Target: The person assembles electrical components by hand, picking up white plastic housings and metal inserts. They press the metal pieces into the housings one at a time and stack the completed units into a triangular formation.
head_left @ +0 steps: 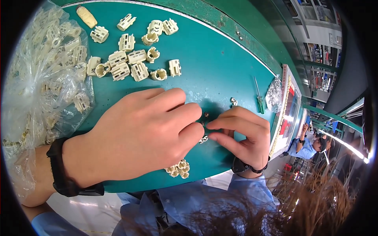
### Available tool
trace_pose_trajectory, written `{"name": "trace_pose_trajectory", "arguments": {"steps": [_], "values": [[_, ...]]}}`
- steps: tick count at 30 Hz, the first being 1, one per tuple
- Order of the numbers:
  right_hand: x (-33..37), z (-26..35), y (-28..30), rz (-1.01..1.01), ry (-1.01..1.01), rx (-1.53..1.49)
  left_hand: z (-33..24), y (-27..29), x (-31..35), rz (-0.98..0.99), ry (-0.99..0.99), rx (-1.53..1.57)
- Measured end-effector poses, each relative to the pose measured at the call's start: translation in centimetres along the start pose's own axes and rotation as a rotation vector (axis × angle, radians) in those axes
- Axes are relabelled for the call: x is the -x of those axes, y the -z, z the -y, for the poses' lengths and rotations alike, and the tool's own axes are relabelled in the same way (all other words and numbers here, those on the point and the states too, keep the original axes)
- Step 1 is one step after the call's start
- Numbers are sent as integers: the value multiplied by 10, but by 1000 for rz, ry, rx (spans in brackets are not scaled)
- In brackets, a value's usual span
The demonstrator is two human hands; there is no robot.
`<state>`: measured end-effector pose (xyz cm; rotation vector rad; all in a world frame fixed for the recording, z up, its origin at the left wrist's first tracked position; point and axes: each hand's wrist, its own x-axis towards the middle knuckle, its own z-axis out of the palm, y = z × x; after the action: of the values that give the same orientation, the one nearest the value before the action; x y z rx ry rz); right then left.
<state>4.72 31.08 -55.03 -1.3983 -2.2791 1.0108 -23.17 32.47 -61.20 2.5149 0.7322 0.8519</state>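
Note:
My left hand (145,128) is over the green tabletop (220,67), knuckles up and fingers curled in. Its fingertips are hidden, so whatever they hold does not show. Facing it, my right hand (249,135) has thumb and index finger bent close together in a pinch; I cannot make out what is between them. Small shiny metal pieces (203,139) lie by those fingertips, and another little metal cluster (234,102) rests beyond the right hand. Below my left hand, several cream plastic rings (179,168) are bunched near the table's front edge.
Cream slotted plastic sleeves (137,56) are scattered at the back left, beside a large see-through bag (43,78) full of similar ones. A green-handled screwdriver (260,103), a small plastic bag (273,94) and a white-framed tray (285,114) are at right. A person (309,145) works farther off.

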Motion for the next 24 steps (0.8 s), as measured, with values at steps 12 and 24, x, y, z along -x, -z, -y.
{"name": "trace_pose_trajectory", "arguments": {"steps": [12, 24], "values": [[-2, -3, -10, 1, 47, 38, 0, -5, 5, -12, 19, 35], [-5, -6, -18, 12, 126, 137, 1, -5, 7, -4, 25, 33]]}}
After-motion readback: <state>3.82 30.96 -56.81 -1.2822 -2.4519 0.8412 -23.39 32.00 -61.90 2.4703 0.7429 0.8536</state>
